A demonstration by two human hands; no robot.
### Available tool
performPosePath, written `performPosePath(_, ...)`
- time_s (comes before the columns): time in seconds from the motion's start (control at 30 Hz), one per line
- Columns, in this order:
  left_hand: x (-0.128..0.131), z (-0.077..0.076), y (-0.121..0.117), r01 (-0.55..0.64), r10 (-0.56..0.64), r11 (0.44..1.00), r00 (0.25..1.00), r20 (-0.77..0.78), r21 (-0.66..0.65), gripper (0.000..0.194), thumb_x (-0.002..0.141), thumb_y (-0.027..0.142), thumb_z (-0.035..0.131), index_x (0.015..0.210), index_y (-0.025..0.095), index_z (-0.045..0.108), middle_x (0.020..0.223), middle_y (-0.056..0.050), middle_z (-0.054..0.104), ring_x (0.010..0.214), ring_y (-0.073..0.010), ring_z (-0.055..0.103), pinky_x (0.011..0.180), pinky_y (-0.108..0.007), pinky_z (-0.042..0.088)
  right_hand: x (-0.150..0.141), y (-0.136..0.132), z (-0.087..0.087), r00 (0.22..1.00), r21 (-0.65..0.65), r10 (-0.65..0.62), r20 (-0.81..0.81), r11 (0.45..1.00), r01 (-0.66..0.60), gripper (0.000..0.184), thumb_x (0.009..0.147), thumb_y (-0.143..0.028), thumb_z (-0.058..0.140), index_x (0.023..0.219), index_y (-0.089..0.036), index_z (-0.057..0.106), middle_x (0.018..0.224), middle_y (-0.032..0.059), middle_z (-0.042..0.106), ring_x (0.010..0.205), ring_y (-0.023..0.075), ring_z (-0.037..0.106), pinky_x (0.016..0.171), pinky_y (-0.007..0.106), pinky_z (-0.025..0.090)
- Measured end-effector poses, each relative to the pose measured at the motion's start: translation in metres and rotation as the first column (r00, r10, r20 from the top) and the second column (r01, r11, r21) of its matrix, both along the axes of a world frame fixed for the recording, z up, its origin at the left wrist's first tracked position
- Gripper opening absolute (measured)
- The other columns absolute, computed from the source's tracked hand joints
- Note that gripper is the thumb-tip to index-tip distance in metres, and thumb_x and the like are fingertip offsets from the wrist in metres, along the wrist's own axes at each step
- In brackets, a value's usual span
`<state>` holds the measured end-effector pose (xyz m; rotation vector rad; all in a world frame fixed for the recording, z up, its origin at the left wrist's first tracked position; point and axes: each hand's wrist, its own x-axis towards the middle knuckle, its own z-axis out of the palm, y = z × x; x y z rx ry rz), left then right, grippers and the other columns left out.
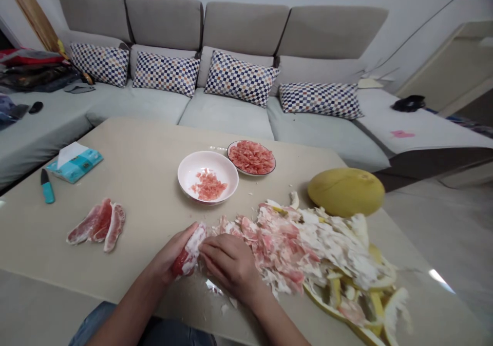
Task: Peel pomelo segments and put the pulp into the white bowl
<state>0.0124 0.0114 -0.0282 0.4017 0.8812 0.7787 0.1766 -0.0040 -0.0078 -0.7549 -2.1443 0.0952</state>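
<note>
A red pomelo segment (188, 253), partly covered in white pith, rests in my left hand (169, 256), whose fingers wrap round it. Against the segment's right side, my right hand (229, 264) has its fingers pinched together; what lies between those fingertips is hidden. Just beyond my hands stands a white bowl (185, 179) holding a small heap of pink pulp (209, 186). Several more pomelo segments (100, 223) lie on the table to the left. A pile of peeled membrane and pith (292, 243) spreads out to the right of my right hand.
Behind the bowl is a dark-rimmed plate of pulp (252, 157). A whole pomelo (346, 192) sits at the right, near yellow rind pieces (335, 310). On the left are a teal-handled knife (48, 189) and a tissue pack (77, 164). A grey sofa (231, 111) lines the far side.
</note>
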Motion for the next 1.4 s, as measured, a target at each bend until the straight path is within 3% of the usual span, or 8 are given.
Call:
performPosePath(0.27, 0.002, 0.015, -0.002, -0.057, 0.058, 0.998, 0.998, 0.018, -0.030, 0.038, 0.074, 0.050, 0.073, 0.068, 0.017, 0.056, 0.050, 0.005, 0.053, 0.041, -0.0071, 0.045, 0.040, -0.016, 0.035, 0.000, -0.001, -0.005, 0.996, 0.086, -0.023, 0.085, 0.996, 0.015, 0.021, 0.095, -0.011, 0.051, 0.112, -0.015, 0.063, 0.093, 0.0105, 0.075, 0.081, 0.0192, 0.070, 0.069, 0.029, 0.057)
performPosePath(0.5, 0.005, 0.007, -0.003, -0.055, 0.055, 0.998, 0.998, 0.044, -0.012, 0.034, 0.074, 0.048, 0.073, 0.072, 0.018, 0.058, 0.054, 0.006, 0.054, 0.046, -0.0071, 0.050, 0.047, -0.016, 0.040, -0.004, -0.002, -0.009, 0.994, 0.163, -0.068, 0.090, 0.985, 0.053, 0.018, 0.092, -0.010, 0.051, 0.105, -0.014, 0.063, 0.085, 0.0100, 0.076, 0.071, 0.0203, 0.070, 0.061, 0.030, 0.058)
performPosePath(0.7, 0.001, 0.011, -0.004, 0.038, -0.040, 0.995, 0.999, -0.024, -0.087, 0.041, 0.078, 0.060, 0.063, 0.082, 0.019, 0.059, 0.052, 0.006, 0.052, 0.035, -0.0068, 0.040, 0.031, -0.016, 0.023, 0.017, 0.008, 0.000, 0.948, -0.097, -0.289, -0.132, 0.956, 0.278, 0.019, 0.088, -0.010, 0.054, 0.100, -0.020, 0.064, 0.088, 0.0073, 0.073, 0.083, 0.0196, 0.069, 0.076, 0.033, 0.056)
performPosePath(0.9, 0.001, 0.016, -0.001, -0.190, 0.194, 0.980, 0.979, -0.062, 0.057, 0.035, 0.081, 0.055, 0.063, 0.080, 0.020, 0.061, 0.059, 0.004, 0.055, 0.045, -0.0088, 0.047, 0.040, -0.017, 0.038, 0.047, 0.024, -0.009, 0.869, -0.300, -0.491, 0.065, 0.821, 0.486, 0.021, 0.092, -0.019, 0.049, 0.098, -0.018, 0.070, 0.087, 0.0097, 0.073, 0.078, 0.0238, 0.068, 0.072, 0.038, 0.054)
performPosePath(1.0, 0.004, 0.018, -0.004, -0.262, 0.290, 0.948, 0.945, -0.154, 0.179, 0.026, 0.083, 0.047, 0.067, 0.094, 0.023, 0.066, 0.085, -0.001, 0.066, 0.077, -0.0129, 0.062, 0.066, -0.017, 0.049, 0.046, 0.024, -0.012, 0.892, -0.293, -0.443, 0.090, 0.844, 0.449, 0.026, 0.089, -0.013, 0.047, 0.096, -0.018, 0.072, 0.102, 0.0129, 0.072, 0.093, 0.0272, 0.066, 0.081, 0.042, 0.053)
performPosePath(1.1, 0.007, 0.018, -0.006, -0.190, 0.242, 0.954, 0.946, -0.217, 0.232, 0.029, 0.085, 0.047, 0.064, 0.104, 0.025, 0.065, 0.094, -0.002, 0.066, 0.091, -0.0157, 0.061, 0.078, -0.020, 0.048, 0.036, 0.019, -0.007, 0.932, -0.362, -0.362, 0.022, 0.866, 0.345, 0.028, 0.089, -0.013, 0.048, 0.103, -0.020, 0.072, 0.109, 0.0117, 0.071, 0.101, 0.0263, 0.064, 0.088, 0.042, 0.051)
performPosePath(1.23, 0.006, 0.014, -0.007, -0.117, 0.209, 0.936, 0.943, -0.257, 0.332, 0.033, 0.088, 0.050, 0.059, 0.109, 0.024, 0.061, 0.092, -0.001, 0.063, 0.089, -0.0168, 0.059, 0.081, -0.024, 0.046, 0.016, 0.007, 0.006, 0.956, -0.602, -0.277, -0.094, 0.781, 0.167, 0.018, 0.090, -0.024, 0.060, 0.104, -0.021, 0.072, 0.095, 0.0075, 0.074, 0.086, 0.0213, 0.068, 0.078, 0.033, 0.054)
performPosePath(1.4, 0.005, 0.012, -0.005, -0.045, 0.204, 0.895, 0.927, -0.316, 0.444, 0.037, 0.088, 0.048, 0.059, 0.113, 0.021, 0.057, 0.094, -0.002, 0.062, 0.091, -0.0177, 0.057, 0.083, -0.027, 0.044, 0.002, 0.000, 0.012, 0.943, -0.681, -0.279, -0.182, 0.727, 0.084, 0.009, 0.085, -0.023, 0.067, 0.088, -0.020, 0.074, 0.081, 0.0048, 0.073, 0.070, 0.0173, 0.066, 0.063, 0.026, 0.051)
